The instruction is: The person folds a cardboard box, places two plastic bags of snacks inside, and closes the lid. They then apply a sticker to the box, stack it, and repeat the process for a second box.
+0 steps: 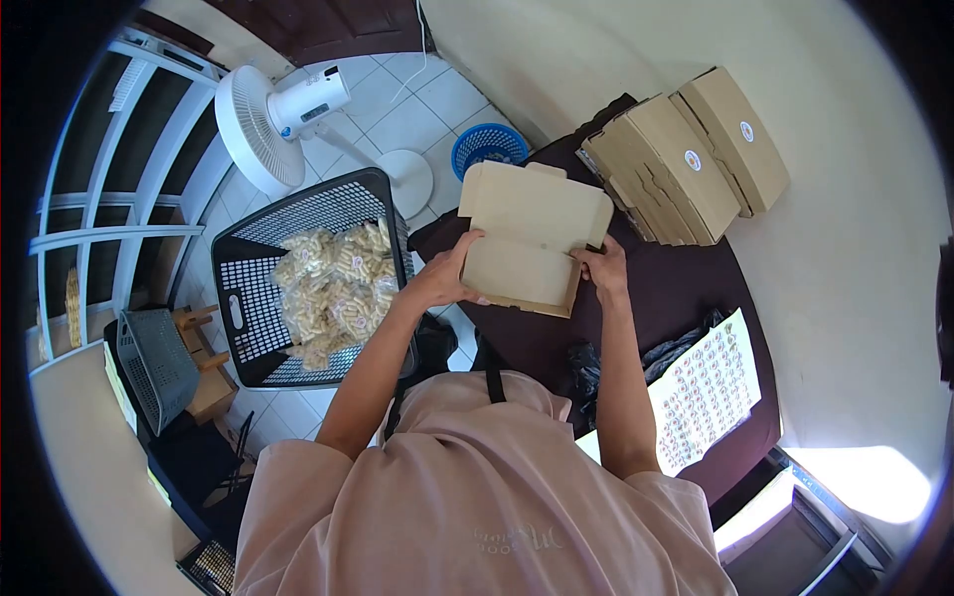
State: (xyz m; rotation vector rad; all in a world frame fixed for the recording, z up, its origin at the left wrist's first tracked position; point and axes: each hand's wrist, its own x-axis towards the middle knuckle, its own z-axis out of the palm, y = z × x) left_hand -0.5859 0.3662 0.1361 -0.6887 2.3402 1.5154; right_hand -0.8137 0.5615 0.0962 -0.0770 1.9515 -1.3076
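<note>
An open, empty cardboard box point(522, 268) with its lid raised lies over the dark-covered table point(686, 288). My left hand point(447, 270) grips the box's left side, thumb and fingers around its edge. On the right side, my right hand point(604, 266) pinches the box near the corner where lid and tray meet. Left of the box, a black crate point(238, 308) holds clear bags of pale, short cylindrical pieces point(338, 288).
Stacked cardboard boxes point(676, 169) with round stickers stand at the back right. A sticker sheet point(706, 397) and black plastic bags point(584, 372) lie nearer. A white fan point(263, 129), blue basket point(489, 144) and grey crate point(159, 368) stand beyond the table.
</note>
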